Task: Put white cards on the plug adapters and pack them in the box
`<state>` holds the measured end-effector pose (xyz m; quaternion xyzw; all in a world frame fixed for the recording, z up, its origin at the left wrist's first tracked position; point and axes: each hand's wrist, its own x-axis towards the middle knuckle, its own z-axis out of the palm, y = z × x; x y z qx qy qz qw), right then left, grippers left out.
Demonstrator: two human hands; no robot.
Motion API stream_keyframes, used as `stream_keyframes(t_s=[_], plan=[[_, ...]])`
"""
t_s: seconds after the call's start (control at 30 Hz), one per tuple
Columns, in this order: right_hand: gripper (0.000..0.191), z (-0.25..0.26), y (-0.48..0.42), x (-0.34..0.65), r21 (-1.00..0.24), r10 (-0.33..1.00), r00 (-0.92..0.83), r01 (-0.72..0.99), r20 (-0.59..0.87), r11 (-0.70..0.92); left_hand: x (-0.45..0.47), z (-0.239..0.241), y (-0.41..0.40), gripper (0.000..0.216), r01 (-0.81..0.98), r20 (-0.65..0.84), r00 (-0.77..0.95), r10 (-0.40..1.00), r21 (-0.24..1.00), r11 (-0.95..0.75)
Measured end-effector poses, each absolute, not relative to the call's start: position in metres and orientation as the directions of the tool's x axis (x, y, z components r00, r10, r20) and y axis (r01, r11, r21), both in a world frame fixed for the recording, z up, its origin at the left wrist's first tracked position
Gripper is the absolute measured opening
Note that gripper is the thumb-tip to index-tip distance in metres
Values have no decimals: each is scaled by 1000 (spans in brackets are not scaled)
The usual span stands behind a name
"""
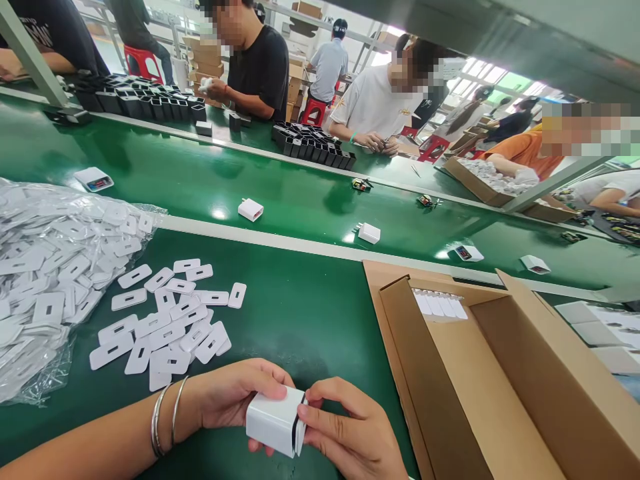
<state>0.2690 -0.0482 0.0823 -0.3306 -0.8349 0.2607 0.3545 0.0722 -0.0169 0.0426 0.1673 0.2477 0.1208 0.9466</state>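
Observation:
My left hand point(235, 397) is closed around a white charger body point(273, 420) low in the head view, just above the green table. My right hand point(350, 433) pinches a white face plate point(301, 427) against the charger's open end, thumb and fingers on its edge. Several loose white face plates point(167, 317) with slots lie spread on the table just beyond my left wrist. A clear bag heaped with more plates point(45, 267) sits at the far left.
An open cardboard box point(480, 387) stands to my right, with a row of white chargers point(440, 303) at its far end. Finished chargers point(251, 209) ride the green conveyor point(300, 193) beyond. Several other people work across the belt beside trays of black parts point(313, 143).

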Motion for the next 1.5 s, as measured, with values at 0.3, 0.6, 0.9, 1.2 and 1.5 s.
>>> stream_keyframes(t_s=[0.3, 0.6, 0.9, 1.2, 1.5], plan=[[24, 86, -45, 267, -660, 729, -554, 376, 403, 650, 71, 36, -16, 30, -166, -416, 843, 341, 401, 901], [30, 82, -45, 266, -667, 743, -521, 378, 421, 643, 72, 37, -16, 38, -172, -452, 820, 351, 390, 904], [65, 52, -76, 247, -683, 838, -347, 487, 421, 545, 72, 46, -27, 56, -455, -346, 592, 728, 602, 656], [67, 36, -104, 224, -693, 903, -15, 636, 430, 340, 68, 51, -43, 43, -325, -120, 559, 821, 879, 349], [53, 22, -99, 237, -711, 765, 145, 507, 628, 487, 54, 54, -27, 77, -330, 47, 753, 656, 890, 314]])
